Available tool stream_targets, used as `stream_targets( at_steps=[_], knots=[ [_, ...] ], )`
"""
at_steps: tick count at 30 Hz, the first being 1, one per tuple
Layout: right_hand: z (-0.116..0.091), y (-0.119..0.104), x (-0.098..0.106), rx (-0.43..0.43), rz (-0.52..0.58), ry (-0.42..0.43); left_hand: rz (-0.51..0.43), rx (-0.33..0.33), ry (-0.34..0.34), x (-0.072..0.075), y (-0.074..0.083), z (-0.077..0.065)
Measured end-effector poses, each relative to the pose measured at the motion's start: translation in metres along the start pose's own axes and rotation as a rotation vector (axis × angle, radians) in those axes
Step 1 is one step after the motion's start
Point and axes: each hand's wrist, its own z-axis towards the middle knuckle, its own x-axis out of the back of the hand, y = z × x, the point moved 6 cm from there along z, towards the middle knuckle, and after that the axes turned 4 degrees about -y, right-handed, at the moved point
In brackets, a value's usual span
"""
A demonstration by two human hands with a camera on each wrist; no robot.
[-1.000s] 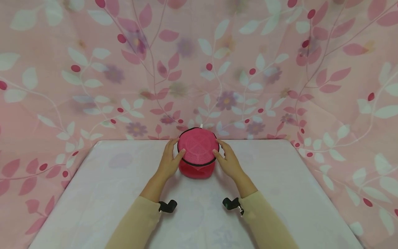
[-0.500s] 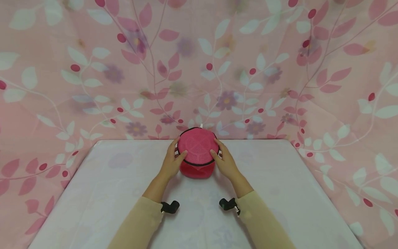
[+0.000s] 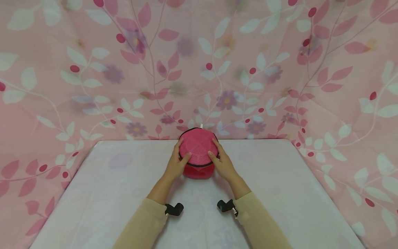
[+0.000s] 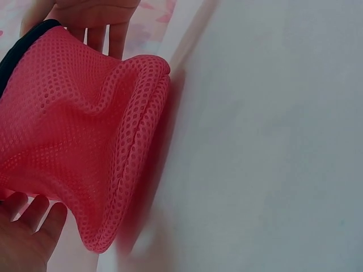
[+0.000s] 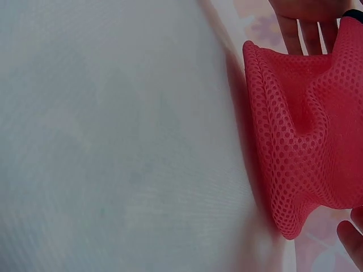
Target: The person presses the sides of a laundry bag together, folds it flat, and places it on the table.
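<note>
Between my two hands stands a pink mesh laundry bag (image 3: 199, 147), round-topped, with black trim round its top and a small white tag (image 3: 201, 126) at the back. My left hand (image 3: 175, 166) grips its left side, thumb over the top panel. On the opposite side my right hand (image 3: 224, 166) does the same, its thumb also on the top. In the left wrist view the sagging mesh wall (image 4: 85, 124) shows a dent and a folded lower edge close over the table. A similar crease in the mesh (image 5: 295, 136) shows in the right wrist view.
A pale cloth covers the table (image 3: 124, 193), whose back edge lies just behind the bag. Pink floral fabric (image 3: 199, 69) hangs behind and on both sides. Black wrist devices (image 3: 174, 209) stick inward from both sleeves.
Both hands have moved inward, thumbs further over the bag's top, and the bag's lower part looks narrower. Its position on the table is nearly the same.
</note>
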Motion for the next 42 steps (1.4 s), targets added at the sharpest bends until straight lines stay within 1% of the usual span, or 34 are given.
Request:
stream_targets(
  at_steps=[5,10,12,14,16,17,19,21,23,35,38,42],
  knots=[
    [-0.003,-0.001,-0.002,-0.011,0.044,-0.007,0.008,0.011,0.003,-0.004,0.001,-0.002],
    [-0.005,-0.002,-0.004,-0.016,0.070,-0.017,0.028,0.000,0.019,-0.007,0.002,-0.003],
    [-0.005,-0.004,-0.004,-0.011,0.074,-0.020,0.020,-0.004,0.030,-0.008,-0.004,-0.001],
    [-0.006,-0.008,-0.003,-0.018,0.071,-0.028,0.025,-0.010,0.042,-0.009,-0.015,0.002],
    [-0.010,-0.023,0.000,-0.025,0.065,-0.032,0.031,-0.003,0.048,-0.009,-0.026,0.005],
    [-0.011,-0.024,0.001,-0.023,0.062,-0.029,0.035,-0.004,0.050,-0.010,-0.031,0.006],
    [-0.012,-0.027,0.003,-0.023,0.062,-0.027,0.043,-0.005,0.049,-0.010,-0.035,0.007],
    [-0.012,-0.027,0.004,-0.014,0.059,-0.018,0.036,-0.001,0.044,-0.010,-0.034,0.007],
    [-0.010,-0.017,0.003,-0.001,0.058,-0.014,0.031,-0.007,0.040,-0.011,-0.032,0.006],
    [-0.013,-0.017,0.009,0.005,0.031,-0.050,0.055,-0.014,0.023,-0.010,-0.026,-0.002],
    [-0.013,-0.017,0.011,-0.006,0.006,-0.058,0.075,-0.025,0.018,-0.009,-0.024,-0.002],
    [-0.014,-0.019,0.014,-0.020,-0.029,-0.080,0.130,-0.064,0.025,-0.008,-0.020,-0.003]
  ],
)
